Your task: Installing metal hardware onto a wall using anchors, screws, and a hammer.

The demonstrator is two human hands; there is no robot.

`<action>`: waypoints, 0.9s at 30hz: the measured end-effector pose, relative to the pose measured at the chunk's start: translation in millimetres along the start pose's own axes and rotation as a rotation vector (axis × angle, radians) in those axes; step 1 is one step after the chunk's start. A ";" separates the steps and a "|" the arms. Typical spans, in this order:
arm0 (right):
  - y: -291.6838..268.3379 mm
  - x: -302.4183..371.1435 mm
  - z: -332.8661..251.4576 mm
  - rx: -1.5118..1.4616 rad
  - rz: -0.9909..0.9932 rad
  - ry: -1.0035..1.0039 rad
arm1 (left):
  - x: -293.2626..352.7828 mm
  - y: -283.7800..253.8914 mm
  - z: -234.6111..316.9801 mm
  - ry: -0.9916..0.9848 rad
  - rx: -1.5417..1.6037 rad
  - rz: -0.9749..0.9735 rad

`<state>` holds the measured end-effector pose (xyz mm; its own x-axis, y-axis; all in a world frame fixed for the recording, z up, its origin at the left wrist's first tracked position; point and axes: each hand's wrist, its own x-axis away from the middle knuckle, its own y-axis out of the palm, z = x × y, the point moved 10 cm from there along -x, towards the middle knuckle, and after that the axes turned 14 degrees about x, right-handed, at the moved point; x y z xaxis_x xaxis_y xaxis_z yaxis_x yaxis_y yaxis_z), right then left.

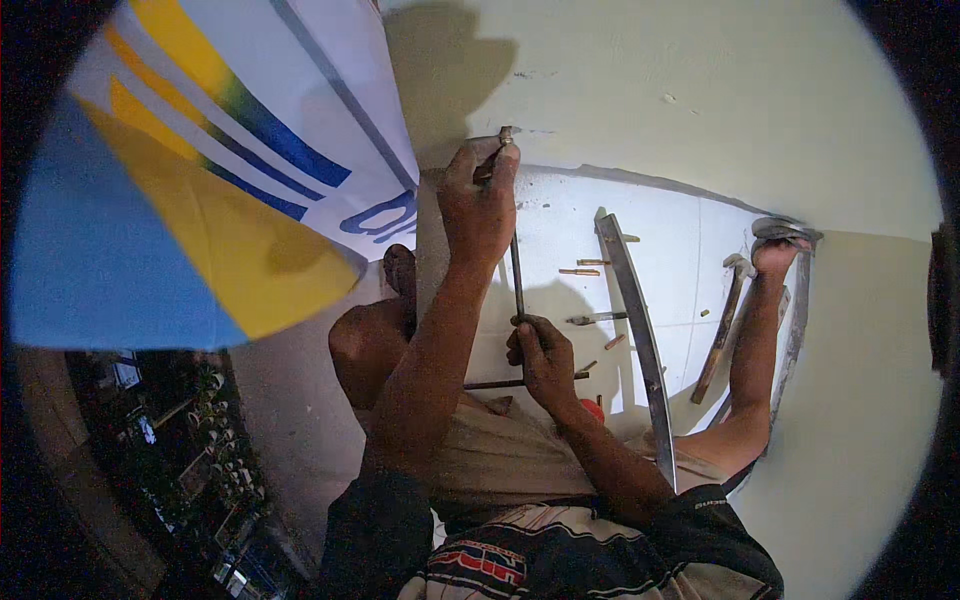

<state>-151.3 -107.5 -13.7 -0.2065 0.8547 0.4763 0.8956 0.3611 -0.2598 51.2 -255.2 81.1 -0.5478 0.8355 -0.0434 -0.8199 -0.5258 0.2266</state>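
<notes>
In the upper middle, my left hand [480, 205] is closed in a pinch round a small metal fitting [507, 136], held up at the pale wall. A thin dark metal rod [518, 275] runs from beneath that hand down to my right hand [545, 362]. My right fingers are wrapped round the rod's lower part. The palm side of my left hand is hidden, so I cannot tell whether rod and fitting join. Another thin dark rod [490, 384] lies beside my right hand, partly behind it.
White tiles [675, 240] bear several brass-coloured bolts [580, 272], a pointed metal tool [600, 318] and a wooden-handled hammer [720, 335]. A long metal bar [640, 345] slants right of my hands. My bare legs [755, 370] flank the area. A coloured printed panel [220, 190] rises left.
</notes>
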 end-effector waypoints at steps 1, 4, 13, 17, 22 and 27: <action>-1.2 0.8 2.8 -0.006 0.007 0.021 | 0.5 0.2 -1.0 0.000 0.000 0.002; -3.3 -0.1 8.7 0.006 0.031 0.046 | 1.0 -2.1 -0.2 0.026 0.071 0.032; -3.9 -4.1 26.3 0.089 0.055 0.037 | 1.9 0.3 -17.0 -0.191 0.242 0.092; -3.7 -5.9 28.3 0.125 0.052 0.034 | 4.3 1.5 -24.5 -0.290 0.345 0.085; -3.5 -6.3 34.3 0.104 0.050 0.103 | 2.3 4.2 -23.1 -0.281 0.428 0.117; -9.0 -7.8 21.2 0.336 0.050 -0.006 | -3.4 9.2 -25.8 -0.321 0.301 0.006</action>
<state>-166.1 -109.6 -32.9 -0.1689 0.8762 0.4514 0.7252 0.4206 -0.5452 41.2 -267.0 58.2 -0.4339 0.8650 0.2520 -0.7057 -0.5002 0.5017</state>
